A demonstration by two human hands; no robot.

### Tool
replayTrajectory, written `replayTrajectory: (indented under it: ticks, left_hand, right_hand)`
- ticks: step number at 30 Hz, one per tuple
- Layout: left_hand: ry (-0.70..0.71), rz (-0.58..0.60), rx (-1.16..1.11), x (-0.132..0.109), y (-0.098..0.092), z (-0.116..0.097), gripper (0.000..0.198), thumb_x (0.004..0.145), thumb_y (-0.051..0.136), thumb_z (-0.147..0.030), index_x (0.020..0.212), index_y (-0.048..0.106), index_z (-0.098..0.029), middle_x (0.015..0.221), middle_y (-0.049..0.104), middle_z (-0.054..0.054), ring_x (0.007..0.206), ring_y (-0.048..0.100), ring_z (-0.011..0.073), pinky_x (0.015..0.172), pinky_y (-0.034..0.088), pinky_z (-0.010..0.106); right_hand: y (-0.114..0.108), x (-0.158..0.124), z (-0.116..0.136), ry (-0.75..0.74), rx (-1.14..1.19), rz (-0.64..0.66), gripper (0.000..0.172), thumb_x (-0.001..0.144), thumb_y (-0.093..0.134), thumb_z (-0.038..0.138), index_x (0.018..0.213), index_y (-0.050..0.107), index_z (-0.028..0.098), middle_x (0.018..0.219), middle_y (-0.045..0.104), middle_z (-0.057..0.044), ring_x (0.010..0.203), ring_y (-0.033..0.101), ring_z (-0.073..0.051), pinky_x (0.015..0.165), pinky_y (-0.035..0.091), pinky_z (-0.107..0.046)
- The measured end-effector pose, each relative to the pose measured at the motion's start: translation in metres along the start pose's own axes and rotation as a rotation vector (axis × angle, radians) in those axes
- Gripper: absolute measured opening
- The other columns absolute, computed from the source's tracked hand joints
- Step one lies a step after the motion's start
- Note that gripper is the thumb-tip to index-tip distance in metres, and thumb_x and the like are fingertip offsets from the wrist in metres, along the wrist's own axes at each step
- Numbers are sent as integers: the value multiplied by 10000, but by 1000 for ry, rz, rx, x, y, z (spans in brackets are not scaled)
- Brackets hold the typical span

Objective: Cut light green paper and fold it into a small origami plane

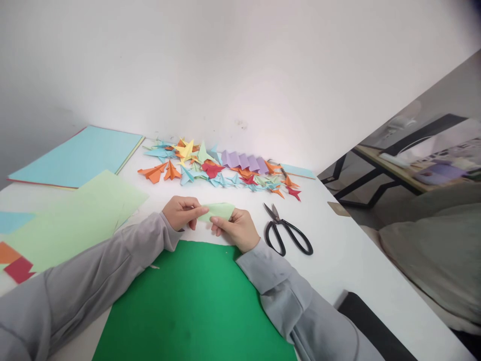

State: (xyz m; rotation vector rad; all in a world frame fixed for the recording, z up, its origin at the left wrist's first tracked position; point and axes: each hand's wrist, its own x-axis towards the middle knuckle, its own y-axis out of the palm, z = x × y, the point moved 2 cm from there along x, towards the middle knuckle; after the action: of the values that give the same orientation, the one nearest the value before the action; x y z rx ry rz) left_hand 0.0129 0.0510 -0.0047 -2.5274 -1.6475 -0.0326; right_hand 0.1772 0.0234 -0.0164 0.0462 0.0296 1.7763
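A small piece of light green paper is held between my two hands, just beyond the far edge of a dark green sheet. My left hand pinches its left end between thumb and fingers. With thumb in front and fingers behind, my right hand grips its right end. Some of the paper is covered by my fingers, so its folds are hard to make out. Black-handled scissors lie partly spread to the right of my right hand.
Folded paper shapes in several colours, one a yellow star, line the wall beside a pleated purple strip. Blue sheets and light green sheets lie at left, with red scraps. A black object rests near the front right.
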Motion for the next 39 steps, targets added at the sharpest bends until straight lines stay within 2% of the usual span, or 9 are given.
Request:
replayTrajectory:
  ticks: [3,7,10,14,17,21,25,30,39]
  left_hand:
    - [22,6,-47,0,3,0,368,555,763,-460,592,602,-131,518,540,-40,353,508,80,348,381,192]
    - [40,13,-9,0,3,0,386,636,708,-469,516,544,-141,414,498,-43,321,480,74,348,366,180]
    - [21,25,15,-1,1,2,381,665,686,-451,509,507,-154,374,492,-40,312,461,75,348,347,179]
    - [15,134,26,-3,3,9,376,682,668,-425,509,464,-161,374,449,-59,311,417,58,347,284,173]
    - [80,218,77,-6,8,12,360,679,666,-382,498,451,-157,399,384,-76,347,353,36,372,236,177]
    - [151,241,183,-8,13,12,331,677,668,-326,483,472,-143,407,317,-85,390,269,27,385,187,182]
    - [132,222,83,-6,12,9,264,648,709,-368,620,612,-124,502,456,-58,379,356,26,366,258,170]
    - [86,136,-35,-3,8,5,337,646,719,-443,622,630,-119,577,512,-32,357,476,51,336,373,174]
    - [114,22,-82,-4,13,-2,366,561,786,-445,533,616,-121,496,519,-37,318,446,37,299,338,156]
  right_hand:
    - [-1,1,0,-3,-3,-22,320,583,779,441,556,650,150,492,628,0,391,519,-84,429,430,-215]
    - [0,0,0,-2,-16,-8,321,598,768,453,569,653,155,506,631,-5,408,526,-93,453,450,-234]
    - [-1,-1,-3,1,27,-37,327,605,759,468,686,675,162,572,657,-9,480,569,-122,500,475,-257]
    - [-5,-1,-3,-24,79,-122,338,642,720,502,750,676,185,669,675,2,574,585,-120,543,462,-238]
    - [-3,-1,-2,32,78,-21,320,597,759,472,699,669,182,638,664,12,537,558,-98,520,431,-222]
    - [3,-1,-1,40,36,79,312,479,840,365,645,656,176,550,626,34,488,516,-77,501,401,-214]
    - [3,-1,0,26,110,-12,311,511,820,398,633,631,183,567,633,30,486,516,-80,495,411,-220]
    - [0,0,1,1,155,-60,341,449,856,343,625,611,186,588,631,37,524,530,-80,535,431,-217]
    - [2,0,0,-22,70,-75,315,486,823,420,593,635,191,569,624,21,519,513,-98,534,420,-247]
